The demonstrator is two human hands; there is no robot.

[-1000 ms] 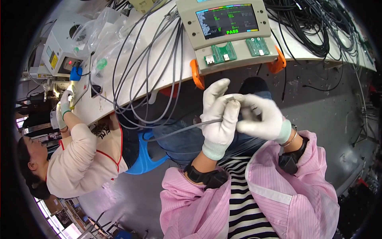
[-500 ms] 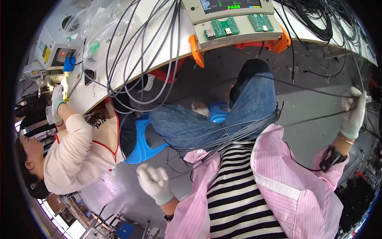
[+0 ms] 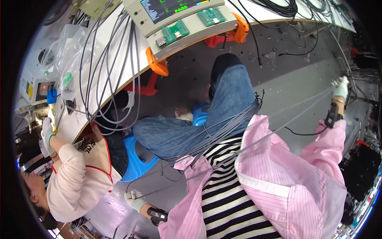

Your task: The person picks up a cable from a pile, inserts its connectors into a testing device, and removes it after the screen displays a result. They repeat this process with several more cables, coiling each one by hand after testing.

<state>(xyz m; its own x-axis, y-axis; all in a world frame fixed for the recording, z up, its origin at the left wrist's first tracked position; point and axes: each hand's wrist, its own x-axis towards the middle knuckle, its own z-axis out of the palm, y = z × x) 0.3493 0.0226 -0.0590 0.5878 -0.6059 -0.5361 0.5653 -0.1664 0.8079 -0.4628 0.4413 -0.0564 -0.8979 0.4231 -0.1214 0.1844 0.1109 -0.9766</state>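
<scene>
A blurred grey cable [image 3: 296, 118] runs taut on a slant across my body between my two hands. My left hand [image 3: 135, 200], in a white glove, is closed on its lower end at the lower left. Out at the far right, my gloved right hand [image 3: 340, 87] is closed on the other end. A second blurred strand leads from my right hand toward my lap. Across my jeans lies a bundle of grey cables [image 3: 234, 126], with dark ends sticking out at its right side.
A white table [image 3: 139, 77] holds a tester [image 3: 187, 38] with green circuit boards and orange clamps. Looped grey cables [image 3: 133, 63] hang over its edge. At the left a co-worker [image 3: 71, 179] sits by a blue stool [image 3: 137, 159]. Black cables [image 3: 278, 7] lie at the back right.
My left hand has moved down and left, my right hand slightly up and outward. The cable now stretches between them. The whole view has shifted, the table and tester appearing farther left.
</scene>
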